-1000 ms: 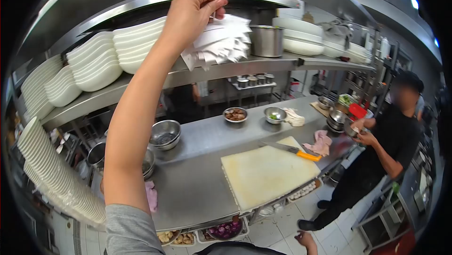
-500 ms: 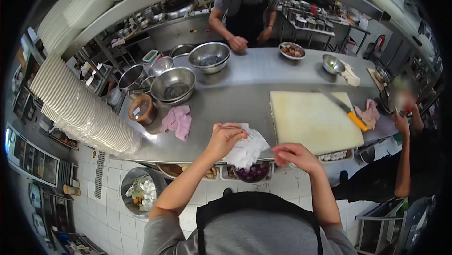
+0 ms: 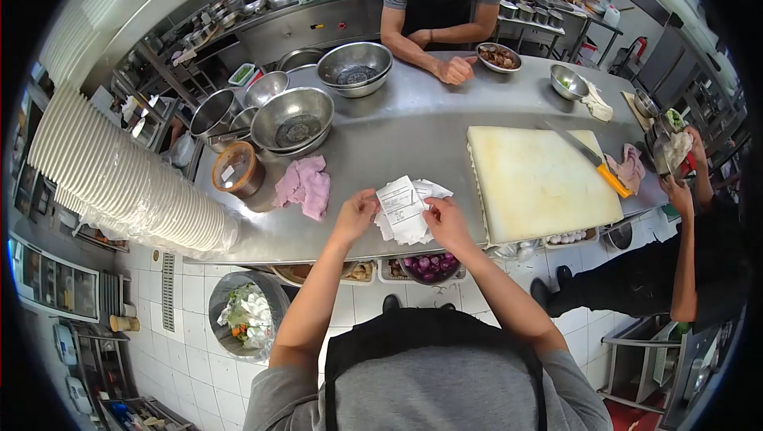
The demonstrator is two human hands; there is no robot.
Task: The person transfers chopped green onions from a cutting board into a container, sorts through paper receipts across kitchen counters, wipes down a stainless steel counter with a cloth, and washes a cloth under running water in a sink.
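Observation:
A small stack of printed receipts (image 3: 404, 212) is spread just above the steel counter's near edge, the top slip face up with printed lines. My left hand (image 3: 356, 215) is at the stack's left edge, its thumb and fingers closed on the paper. From the other side, my right hand (image 3: 447, 223) pinches the right edge. To the left lies a crumpled pink cloth (image 3: 304, 186). A white cutting board (image 3: 544, 184) is on the right, with an orange-handled knife (image 3: 596, 162) resting on it.
Steel bowls (image 3: 292, 121) and a lidded brown tub (image 3: 238, 170) stand left, beside stacked white containers (image 3: 119, 168). A co-worker (image 3: 445, 9) leans across the counter. Another person's arm (image 3: 685, 248) is at right. A waste bin (image 3: 248, 316) sits on the floor.
The receipts, bunched under my left hand before, now lie flatter with the top one facing up. My right hand has come in to their edge. The co-worker opposite has leaned onto the counter.

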